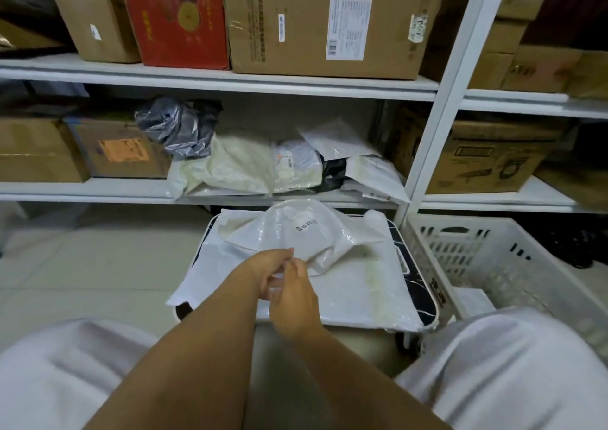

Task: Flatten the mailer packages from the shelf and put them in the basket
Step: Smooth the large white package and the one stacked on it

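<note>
A crumpled white mailer (316, 232) with a small printed label lies on top of a larger flat white mailer (362, 294). Both rest on a low black-topped stand (424, 285) below the shelf. My left hand (271, 266) pinches the crumpled mailer's near edge. My right hand (292, 301) is right beside it, its fingertips curled onto the same edge. More mailers (250, 163) are piled on the middle shelf, with a grey plastic one (177, 127) on top at the left. The white slotted basket (493, 258) stands on the floor to the right.
White metal shelving (427, 140) holds cardboard boxes (329, 21) above and on both sides of the mailer pile. A red box (174, 15) stands on the upper shelf. Pale floor tiles (98, 258) lie to the left. My knees in white fabric fill the bottom corners.
</note>
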The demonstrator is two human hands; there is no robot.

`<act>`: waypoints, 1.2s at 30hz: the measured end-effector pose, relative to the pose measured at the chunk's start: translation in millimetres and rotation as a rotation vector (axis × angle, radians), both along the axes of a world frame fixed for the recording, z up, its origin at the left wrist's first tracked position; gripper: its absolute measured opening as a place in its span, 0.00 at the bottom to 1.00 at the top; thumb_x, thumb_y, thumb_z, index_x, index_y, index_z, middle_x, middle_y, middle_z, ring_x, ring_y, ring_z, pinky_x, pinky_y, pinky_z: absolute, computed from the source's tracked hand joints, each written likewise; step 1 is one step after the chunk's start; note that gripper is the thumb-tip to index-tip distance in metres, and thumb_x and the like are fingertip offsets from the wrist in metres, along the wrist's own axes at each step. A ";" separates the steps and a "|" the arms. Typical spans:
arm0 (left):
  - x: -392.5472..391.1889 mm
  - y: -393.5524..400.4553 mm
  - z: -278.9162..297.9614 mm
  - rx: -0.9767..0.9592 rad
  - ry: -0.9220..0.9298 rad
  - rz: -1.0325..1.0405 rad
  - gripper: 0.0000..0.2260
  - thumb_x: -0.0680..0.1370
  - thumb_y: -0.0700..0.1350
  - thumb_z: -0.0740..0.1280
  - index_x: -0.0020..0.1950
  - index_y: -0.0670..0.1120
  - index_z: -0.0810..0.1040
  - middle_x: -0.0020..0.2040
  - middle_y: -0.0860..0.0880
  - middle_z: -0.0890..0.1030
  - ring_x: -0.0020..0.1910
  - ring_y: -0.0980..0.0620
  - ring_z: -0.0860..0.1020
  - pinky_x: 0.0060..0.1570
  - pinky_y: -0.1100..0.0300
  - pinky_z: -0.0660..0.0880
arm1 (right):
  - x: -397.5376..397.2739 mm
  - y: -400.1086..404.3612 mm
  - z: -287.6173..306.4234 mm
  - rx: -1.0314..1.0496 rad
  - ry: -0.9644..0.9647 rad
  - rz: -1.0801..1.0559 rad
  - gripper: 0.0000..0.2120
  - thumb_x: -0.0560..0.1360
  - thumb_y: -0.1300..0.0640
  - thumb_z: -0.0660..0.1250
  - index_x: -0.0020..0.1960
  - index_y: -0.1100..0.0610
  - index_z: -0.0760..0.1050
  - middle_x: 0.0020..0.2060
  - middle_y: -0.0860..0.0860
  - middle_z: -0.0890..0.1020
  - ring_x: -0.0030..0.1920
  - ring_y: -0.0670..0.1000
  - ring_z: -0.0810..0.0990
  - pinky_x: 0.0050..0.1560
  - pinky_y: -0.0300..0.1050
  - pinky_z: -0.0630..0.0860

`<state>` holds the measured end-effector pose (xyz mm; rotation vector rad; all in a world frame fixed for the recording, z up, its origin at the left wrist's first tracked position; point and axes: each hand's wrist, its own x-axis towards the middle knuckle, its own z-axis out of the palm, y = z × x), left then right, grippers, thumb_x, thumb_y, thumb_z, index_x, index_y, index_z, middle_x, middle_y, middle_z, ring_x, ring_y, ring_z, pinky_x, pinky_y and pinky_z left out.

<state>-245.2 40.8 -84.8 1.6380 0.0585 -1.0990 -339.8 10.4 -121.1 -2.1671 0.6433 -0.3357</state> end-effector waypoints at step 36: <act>40.7 -79.2 -36.0 0.597 -1.405 -0.574 0.24 0.83 0.57 0.40 0.79 0.56 0.43 0.79 0.50 0.40 0.77 0.49 0.37 0.74 0.42 0.40 | 52.9 -123.0 9.4 -0.483 0.298 -0.290 0.20 0.82 0.46 0.46 0.66 0.48 0.71 0.64 0.47 0.75 0.66 0.53 0.66 0.59 0.54 0.63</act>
